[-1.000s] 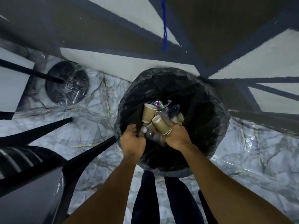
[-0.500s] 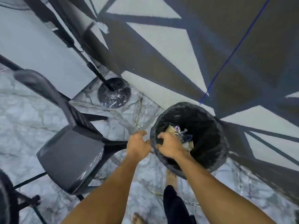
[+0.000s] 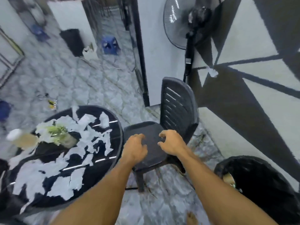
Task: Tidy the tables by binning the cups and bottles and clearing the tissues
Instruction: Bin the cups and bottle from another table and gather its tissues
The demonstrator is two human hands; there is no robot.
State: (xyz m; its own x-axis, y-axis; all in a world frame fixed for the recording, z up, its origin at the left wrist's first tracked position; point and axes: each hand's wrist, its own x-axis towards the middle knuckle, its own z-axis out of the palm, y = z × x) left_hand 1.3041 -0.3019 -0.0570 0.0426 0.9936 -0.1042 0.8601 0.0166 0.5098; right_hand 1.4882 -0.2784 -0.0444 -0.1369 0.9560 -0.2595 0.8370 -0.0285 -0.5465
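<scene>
both hands are hanging over the seat of the dark plastic chair [image 3: 177, 108], palms down. the left hand [image 3: 135, 149] and the right hand [image 3: 172, 143] are each showing loosely curled fingers and are holding nothing.

the relation governing the next move: the torn tissues [image 3: 90, 140] are lying to the left of both hands, spread flat over the round black table [image 3: 116, 135]. the left hand is sitting just beside the table's right rim and is the nearer of the two; the right hand is standing further off, on the far side of the left hand. the pieces are covering most of the top from the near edge to the far edge, so they are presenting no single long axis; the closest ones are lying near the left fingertips, at about the same depth in the view.

a blurred pale container [image 3: 21, 138] and a greenish item [image 3: 56, 130] are sitting at the table's far left; what they are cannot be told.

the bin [image 3: 267, 184], lined with a black bag, is standing low at the right, near the right forearm, with a paper cup [image 3: 228, 180] showing inside. judged from this, the cup step is looking largely done, and gathering tissues with a leftward reach is the likely next step.
</scene>
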